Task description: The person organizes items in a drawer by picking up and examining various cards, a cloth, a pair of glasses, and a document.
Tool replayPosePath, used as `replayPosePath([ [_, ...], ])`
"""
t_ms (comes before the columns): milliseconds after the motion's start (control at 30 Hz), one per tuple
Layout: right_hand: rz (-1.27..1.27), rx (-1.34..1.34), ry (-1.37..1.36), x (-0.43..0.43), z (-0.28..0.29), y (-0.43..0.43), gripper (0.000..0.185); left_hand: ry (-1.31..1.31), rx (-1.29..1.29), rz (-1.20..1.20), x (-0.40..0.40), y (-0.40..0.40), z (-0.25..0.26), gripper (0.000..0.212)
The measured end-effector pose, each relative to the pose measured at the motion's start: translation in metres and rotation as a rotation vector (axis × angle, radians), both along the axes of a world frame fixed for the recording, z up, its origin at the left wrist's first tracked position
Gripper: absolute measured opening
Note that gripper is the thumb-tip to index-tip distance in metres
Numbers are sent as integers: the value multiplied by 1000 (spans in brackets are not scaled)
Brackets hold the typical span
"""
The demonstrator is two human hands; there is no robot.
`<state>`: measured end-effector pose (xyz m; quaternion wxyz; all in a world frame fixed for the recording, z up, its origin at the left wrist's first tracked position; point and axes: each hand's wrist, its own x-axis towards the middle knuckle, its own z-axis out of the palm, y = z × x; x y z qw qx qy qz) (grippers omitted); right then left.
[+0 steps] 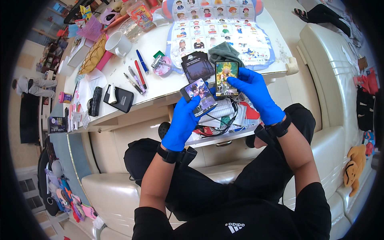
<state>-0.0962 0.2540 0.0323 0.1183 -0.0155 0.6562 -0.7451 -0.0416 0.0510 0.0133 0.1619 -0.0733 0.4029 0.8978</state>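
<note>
Both hands wear blue gloves. My left hand (185, 121) grips a stack of illustrated trading cards (201, 95), the top one purple. Just to its right, my right hand (253, 91) pinches a card with a yellow-haired figure on green (225, 73), upright and facing me. Beyond the stack, dark cards (196, 67) lie fanned at the table's edge. A crumpled grey-green cloth (225, 52) lies behind the held card, on an illustrated chart (210, 30). Under my hands, an open drawer (210, 141) holds papers and a black cable (229, 124).
On the white table (162, 87) are several pens (139, 73), a white mug (118, 43), a black case (120, 99), a woven basket (93, 57) and a plastic bottle (141, 15). A person (36, 87) stands far left. Cream sofas (327, 75) flank the table.
</note>
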Motion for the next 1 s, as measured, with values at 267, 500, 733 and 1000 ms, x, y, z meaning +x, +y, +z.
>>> replayPosePath([
  [267,212,469,480,34,-16,-31,68,-49,-63,-50,10,9,-7,37],
  [500,230,448,710,28,-4,-28,100,1,-17,-74,9,13,0,41],
  [733,599,60,570,33,11,-28,109,82,23,-221,11,9,-4,59],
  [1000,430,843,891,27,16,-22,96,41,-3,-200,8,13,-9,61],
])
